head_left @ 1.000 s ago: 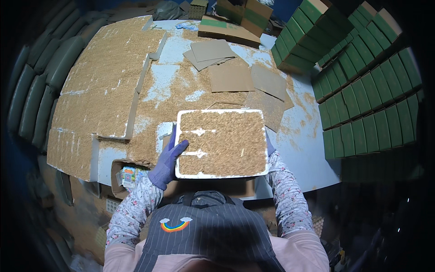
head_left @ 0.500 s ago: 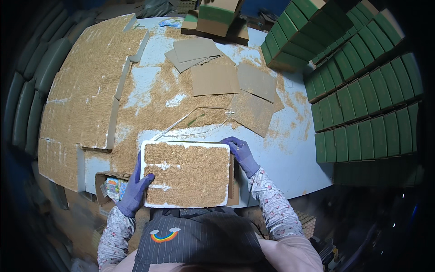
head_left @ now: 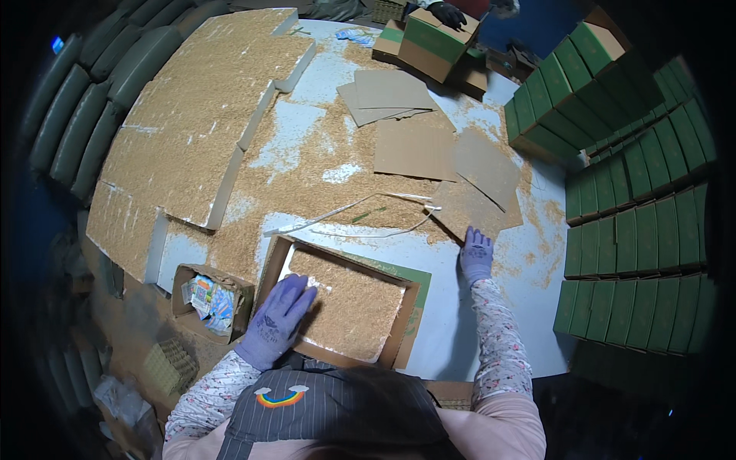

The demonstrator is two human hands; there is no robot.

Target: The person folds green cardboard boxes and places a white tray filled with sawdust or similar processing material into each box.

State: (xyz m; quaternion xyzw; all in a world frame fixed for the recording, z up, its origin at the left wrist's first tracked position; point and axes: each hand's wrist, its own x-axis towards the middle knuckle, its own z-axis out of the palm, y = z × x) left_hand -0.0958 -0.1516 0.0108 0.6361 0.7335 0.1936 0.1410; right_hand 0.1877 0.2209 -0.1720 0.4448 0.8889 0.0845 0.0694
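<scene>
Below the middle, an open cardboard box (head_left: 405, 330) holds a white-edged tray (head_left: 390, 337) filled with tan, crumbly bedding like wood shavings. My left hand (head_left: 274, 326), in a purple glove, rests open over the tray's left side, fingers stretched onto the bedding. Farther right, my gloved right hand (head_left: 477, 259) grips the near corner of a flat cardboard sheet (head_left: 457, 205). Its fingers lie on top; the thumb is mostly hidden. A dark gap shows under the sheet's near-left edge.
More cardboard sheets (head_left: 414, 148) lie beyond. Bedding-filled trays (head_left: 184, 130) cover the left; green boxes (head_left: 636, 245) are stacked right. A small carton of packets (head_left: 211, 300) stands lower left. At the back, another person's dark-gloved hand (head_left: 447, 14) touches a green-and-brown box (head_left: 429, 47).
The tray has gone from between both hands into the open box. My right hand has moved right to the cardboard sheet. The view has shifted, and another person's hand appears at the back.
</scene>
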